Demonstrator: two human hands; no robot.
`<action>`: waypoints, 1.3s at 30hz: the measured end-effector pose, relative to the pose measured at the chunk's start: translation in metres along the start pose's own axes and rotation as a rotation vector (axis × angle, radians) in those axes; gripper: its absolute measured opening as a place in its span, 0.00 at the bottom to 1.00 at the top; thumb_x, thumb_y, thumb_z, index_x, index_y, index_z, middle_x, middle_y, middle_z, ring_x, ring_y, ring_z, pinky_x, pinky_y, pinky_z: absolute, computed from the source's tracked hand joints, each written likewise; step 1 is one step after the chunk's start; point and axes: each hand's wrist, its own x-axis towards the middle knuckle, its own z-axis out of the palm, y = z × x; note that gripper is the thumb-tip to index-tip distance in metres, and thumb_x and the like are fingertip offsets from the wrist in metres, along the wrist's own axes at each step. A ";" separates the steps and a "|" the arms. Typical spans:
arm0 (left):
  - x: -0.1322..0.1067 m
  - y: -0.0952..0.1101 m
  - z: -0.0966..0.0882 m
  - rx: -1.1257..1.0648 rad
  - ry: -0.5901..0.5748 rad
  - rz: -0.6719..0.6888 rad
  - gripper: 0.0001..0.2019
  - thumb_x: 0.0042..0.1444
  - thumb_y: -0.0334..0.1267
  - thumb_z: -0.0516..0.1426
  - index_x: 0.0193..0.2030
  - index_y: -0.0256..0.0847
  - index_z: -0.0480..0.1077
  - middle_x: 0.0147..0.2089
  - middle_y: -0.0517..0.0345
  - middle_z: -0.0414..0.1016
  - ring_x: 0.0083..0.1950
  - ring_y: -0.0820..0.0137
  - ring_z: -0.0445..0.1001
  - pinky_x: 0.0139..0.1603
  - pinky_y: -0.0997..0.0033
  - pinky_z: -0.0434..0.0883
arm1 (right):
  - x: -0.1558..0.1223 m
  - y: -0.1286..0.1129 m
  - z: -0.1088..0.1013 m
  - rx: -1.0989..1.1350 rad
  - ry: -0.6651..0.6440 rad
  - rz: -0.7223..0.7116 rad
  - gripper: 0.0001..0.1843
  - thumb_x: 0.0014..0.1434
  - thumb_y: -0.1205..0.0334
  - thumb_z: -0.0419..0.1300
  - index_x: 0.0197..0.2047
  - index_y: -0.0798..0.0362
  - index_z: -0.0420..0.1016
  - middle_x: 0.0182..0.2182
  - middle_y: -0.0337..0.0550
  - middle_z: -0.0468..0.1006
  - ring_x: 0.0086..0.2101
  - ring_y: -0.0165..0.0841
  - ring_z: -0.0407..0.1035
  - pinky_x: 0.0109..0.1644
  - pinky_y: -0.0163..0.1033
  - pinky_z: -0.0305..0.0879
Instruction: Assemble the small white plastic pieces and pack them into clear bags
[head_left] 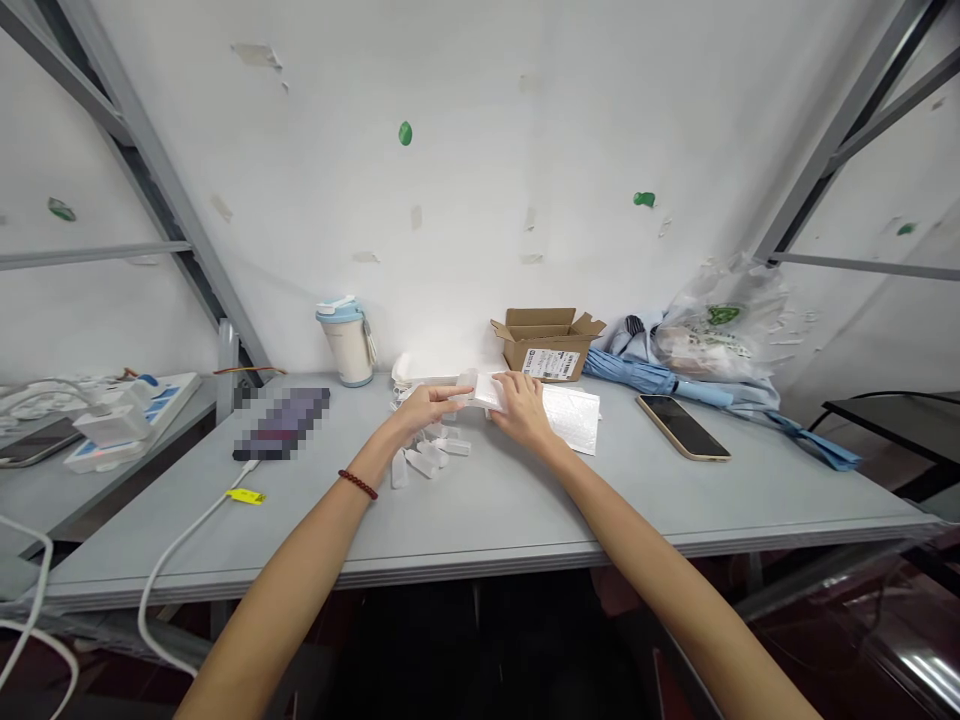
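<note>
In the head view a small white box-like packet [489, 390] is held above the table between my two hands. My left hand [426, 408] pinches its left end, where a translucent part [466, 381] shows. My right hand [521, 405] is closed over its right side, and the fingers hide part of it. Several small translucent plastic pieces [427, 458] lie loose below and beside my left hand. A white bubble-wrap pouch [576, 420] lies flat just right of my right hand.
Behind my hands stands an open cardboard box [544, 350]. A cream cup with blue lid [347, 345] stands at back left. A phone [684, 428], a folded blue umbrella [637, 372] and a plastic bag [720, 335] lie right. A white cable [187, 535] crosses the left edge.
</note>
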 end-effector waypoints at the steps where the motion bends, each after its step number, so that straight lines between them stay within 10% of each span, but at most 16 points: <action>1: 0.001 0.000 -0.002 -0.027 0.016 0.009 0.22 0.42 0.45 0.63 0.48 0.44 0.76 0.36 0.55 0.77 0.27 0.75 0.59 0.26 0.73 0.54 | 0.000 0.000 0.000 0.004 0.001 0.000 0.27 0.50 0.65 0.58 0.54 0.56 0.62 0.51 0.54 0.66 0.51 0.44 0.57 0.54 0.47 0.47; 14: 0.010 -0.036 -0.080 0.011 0.621 -0.047 0.15 0.36 0.48 0.63 0.31 0.42 0.76 0.35 0.48 0.76 0.38 0.61 0.67 0.31 0.65 0.60 | 0.000 0.001 0.000 0.025 0.008 0.009 0.27 0.50 0.65 0.57 0.54 0.55 0.62 0.51 0.54 0.66 0.51 0.44 0.57 0.55 0.49 0.47; 27: 0.018 -0.062 -0.077 0.176 0.549 -0.086 0.10 0.34 0.44 0.62 0.23 0.40 0.75 0.28 0.52 0.78 0.37 0.60 0.73 0.39 0.65 0.67 | 0.000 0.002 0.000 0.000 -0.003 0.006 0.27 0.51 0.64 0.57 0.55 0.55 0.61 0.51 0.54 0.66 0.51 0.44 0.57 0.55 0.48 0.48; 39: 0.007 -0.021 -0.063 -0.077 0.475 0.093 0.15 0.34 0.48 0.66 0.26 0.39 0.75 0.26 0.58 0.73 0.26 0.73 0.64 0.29 0.72 0.61 | 0.000 0.000 -0.001 0.004 0.000 0.001 0.26 0.50 0.65 0.58 0.54 0.55 0.62 0.50 0.54 0.67 0.50 0.45 0.57 0.54 0.48 0.48</action>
